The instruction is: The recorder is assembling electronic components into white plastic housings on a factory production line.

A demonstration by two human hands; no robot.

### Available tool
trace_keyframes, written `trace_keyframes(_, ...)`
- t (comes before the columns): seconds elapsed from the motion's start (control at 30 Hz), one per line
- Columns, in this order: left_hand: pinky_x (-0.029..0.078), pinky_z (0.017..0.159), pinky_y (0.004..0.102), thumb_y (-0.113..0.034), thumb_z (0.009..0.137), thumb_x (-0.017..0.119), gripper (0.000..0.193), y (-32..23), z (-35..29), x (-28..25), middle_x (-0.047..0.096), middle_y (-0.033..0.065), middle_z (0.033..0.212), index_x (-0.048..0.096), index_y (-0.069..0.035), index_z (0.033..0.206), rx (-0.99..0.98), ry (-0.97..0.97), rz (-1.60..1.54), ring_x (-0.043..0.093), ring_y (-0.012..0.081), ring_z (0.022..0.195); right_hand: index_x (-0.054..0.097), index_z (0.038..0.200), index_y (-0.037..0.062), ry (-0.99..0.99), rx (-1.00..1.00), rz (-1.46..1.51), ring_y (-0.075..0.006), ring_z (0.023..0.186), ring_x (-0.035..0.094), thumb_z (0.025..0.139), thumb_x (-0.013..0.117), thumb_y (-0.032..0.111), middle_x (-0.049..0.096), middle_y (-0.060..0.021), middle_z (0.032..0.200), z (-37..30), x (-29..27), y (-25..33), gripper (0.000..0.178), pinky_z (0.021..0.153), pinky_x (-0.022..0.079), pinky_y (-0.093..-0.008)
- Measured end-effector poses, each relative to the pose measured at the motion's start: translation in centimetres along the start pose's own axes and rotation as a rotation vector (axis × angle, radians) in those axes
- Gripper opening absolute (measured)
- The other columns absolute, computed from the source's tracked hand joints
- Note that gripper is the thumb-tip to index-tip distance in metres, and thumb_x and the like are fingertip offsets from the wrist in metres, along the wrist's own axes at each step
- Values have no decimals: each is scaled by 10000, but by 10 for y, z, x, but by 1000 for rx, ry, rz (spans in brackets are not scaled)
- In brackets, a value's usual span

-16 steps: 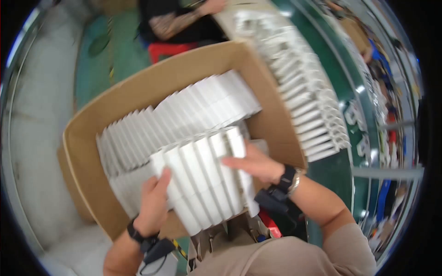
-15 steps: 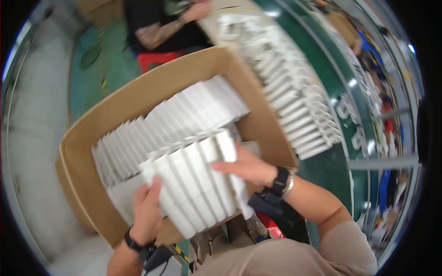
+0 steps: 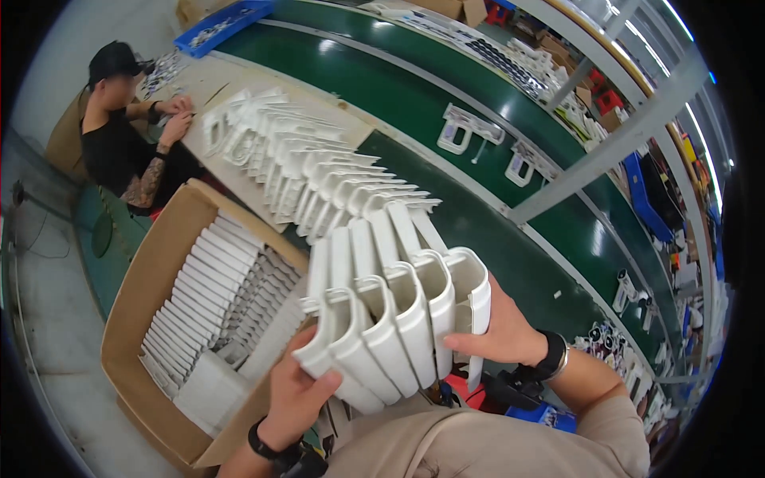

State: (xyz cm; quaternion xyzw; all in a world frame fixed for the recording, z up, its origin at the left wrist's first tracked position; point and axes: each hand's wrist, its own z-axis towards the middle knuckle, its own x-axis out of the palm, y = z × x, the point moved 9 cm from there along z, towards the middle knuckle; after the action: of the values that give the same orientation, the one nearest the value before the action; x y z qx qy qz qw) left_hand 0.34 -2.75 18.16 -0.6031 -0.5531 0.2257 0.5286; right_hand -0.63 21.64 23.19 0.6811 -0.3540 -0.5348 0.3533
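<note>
A side-by-side stack of several white hollow plastic housings (image 3: 382,362) is held between my two hands, above the bench edge and in front of my body. Their rounded open ends face up toward me. My left hand (image 3: 301,398) grips the left end, thumb on the near face. At the other end my right hand (image 3: 504,328) is closed round the last housing, thumb across its front. To the left stands an open cardboard box (image 3: 131,311), with rows of similar white pieces (image 3: 211,263) inside. A long row of white plastic parts (image 3: 319,171) lies on the bench just beyond the held stack.
A co-worker in black (image 3: 119,151) sits at the far left, hands over the pale bench top (image 3: 203,88). Green conveyor belt (image 3: 398,88) runs beyond, carrying white parts (image 3: 470,127). A metal post (image 3: 598,159) slants at right. A blue tray (image 3: 223,28) is at the back.
My hands have lifted the stack of housings from over the box and carried it right, toward the bench. The stack is now turned with its open ends toward me. My view has swung right.
</note>
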Motion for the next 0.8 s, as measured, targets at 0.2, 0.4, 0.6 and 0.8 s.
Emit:
trace_keyframes(0.2, 410, 947, 312, -61, 845, 628, 474, 105, 63, 81, 502, 99, 1215, 403, 5, 1257, -334, 40, -219, 492, 157, 1104, 368, 1282, 0, 96, 345, -39, -332, 1095, 539, 673, 762, 413, 532, -206, 1166, -22, -38, -155, 835, 936, 421, -377)
trace_keyframes(0.4, 415, 914, 334, -303, 882, 607, 479, 150, 75, 120, 509, 75, 1162, 383, -43, 1216, -416, 25, -331, 505, 155, 1079, 386, 1279, 31, 256, 121, -73, -294, 1073, 529, 702, 744, 393, 530, -168, 1143, 10, -62, -190, 770, 926, 411, -332)
trace_keyframes(0.6, 328, 1016, 457, -779, 785, 248, 945, 240, 82, 133, 400, 130, 1308, 218, -74, 1415, -545, -26, -884, 437, 276, 1166, 352, 1314, 7, 614, 189, 187, -207, 1165, 437, 668, 798, 309, 478, -131, 1230, 69, -35, -258, 841, 997, 341, -325)
trace_keyframes(0.8, 330, 1042, 407, -804, 756, 226, 989, 249, 82, 180, 401, 71, 1362, 302, -40, 1379, -565, 47, -1113, 425, 256, 1204, 325, 1358, 10, 895, 64, 267, -165, 1195, 393, 601, 840, 361, 443, -82, 1298, 92, 3, -238, 980, 1027, 296, -309)
